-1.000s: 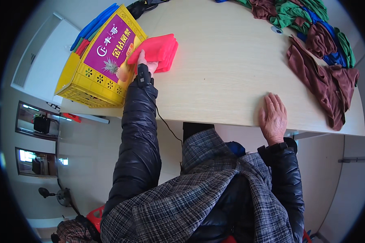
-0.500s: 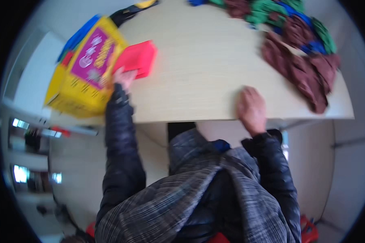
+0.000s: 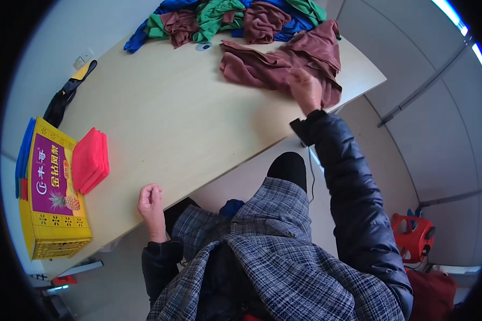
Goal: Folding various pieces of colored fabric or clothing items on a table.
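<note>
My right hand [image 3: 305,88] reaches far across the pale wooden table [image 3: 187,117] and grips a crumpled brown cloth [image 3: 284,61] near the table's right corner. My left hand [image 3: 150,200] rests at the near table edge with its fingers curled and nothing in it. A stack of folded red cloths [image 3: 91,160] lies to the left of that hand, beside a yellow box [image 3: 51,198].
A heap of green, blue and brown cloths [image 3: 225,18] lies along the far edge. Blue sheets [image 3: 24,152] stick out behind the yellow box. A black strap [image 3: 64,99] lies at the far left. A red crate [image 3: 412,235] sits on the floor at right.
My left hand has let go of the red stack and drawn back to the near edge. My right hand left the table edge and reached onto the brown cloth. The view swung right.
</note>
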A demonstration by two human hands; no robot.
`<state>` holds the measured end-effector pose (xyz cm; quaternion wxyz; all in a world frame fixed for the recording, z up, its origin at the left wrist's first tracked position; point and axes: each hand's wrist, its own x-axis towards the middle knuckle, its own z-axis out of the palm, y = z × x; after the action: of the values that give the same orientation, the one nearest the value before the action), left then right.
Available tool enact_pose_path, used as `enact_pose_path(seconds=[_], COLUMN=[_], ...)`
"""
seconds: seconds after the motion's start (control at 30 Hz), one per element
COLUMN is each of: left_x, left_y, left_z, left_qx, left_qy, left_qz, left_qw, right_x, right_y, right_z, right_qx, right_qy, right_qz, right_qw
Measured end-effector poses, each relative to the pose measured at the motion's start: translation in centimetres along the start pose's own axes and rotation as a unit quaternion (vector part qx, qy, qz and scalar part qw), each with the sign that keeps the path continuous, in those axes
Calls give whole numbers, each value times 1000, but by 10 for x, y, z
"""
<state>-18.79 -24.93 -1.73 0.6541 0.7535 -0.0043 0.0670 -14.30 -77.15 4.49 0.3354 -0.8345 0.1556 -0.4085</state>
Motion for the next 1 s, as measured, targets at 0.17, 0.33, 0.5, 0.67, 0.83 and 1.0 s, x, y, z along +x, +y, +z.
enact_pose_path(seconds=[0.17,0.33,0.5,0.67,0.83,1.0], left_x=[1,2,4,1,3,16], left_y=[-8,-9,-7,-2,28,12], left_z=[21,19,26,18,15,11], left_qx=[108,164,199,172,-63,-166], left_qy=[41,65,67,38,-49,-17], left_qz=[117,149,163,133,-63,-68], left_qw=[986,973,964,975,995,984], right_x=[49,72,88,4,-145,-221], right_y=[32,29,-11,-144,-222,-233], right_z=[1,40,46,87,119,116], right_qx=[-163,-239,-141,71,191,240], right_qy=[-20,12,-18,-91,-279,-330], right_qz=[-65,-251,-123,-267,-267,-284], right_qw=[984,938,982,957,902,868])
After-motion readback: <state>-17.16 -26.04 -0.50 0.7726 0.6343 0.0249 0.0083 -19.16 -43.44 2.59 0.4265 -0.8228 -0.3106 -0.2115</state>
